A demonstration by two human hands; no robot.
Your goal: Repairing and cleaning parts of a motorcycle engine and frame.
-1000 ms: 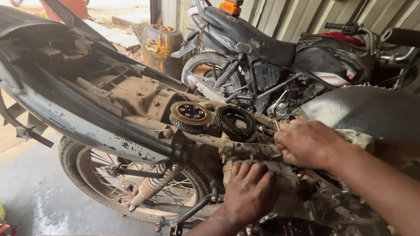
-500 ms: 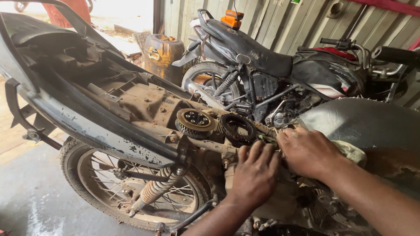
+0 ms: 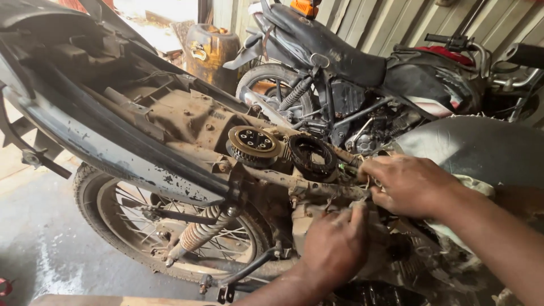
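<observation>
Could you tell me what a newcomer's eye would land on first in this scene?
Probably the two bare hands at lower right: the left hand and right hand press into a stripped, grimy motorcycle frame. Just left of them, a toothed round clutch part and a dark ring rest on the frame.

Head camera, close, looking down
</observation>
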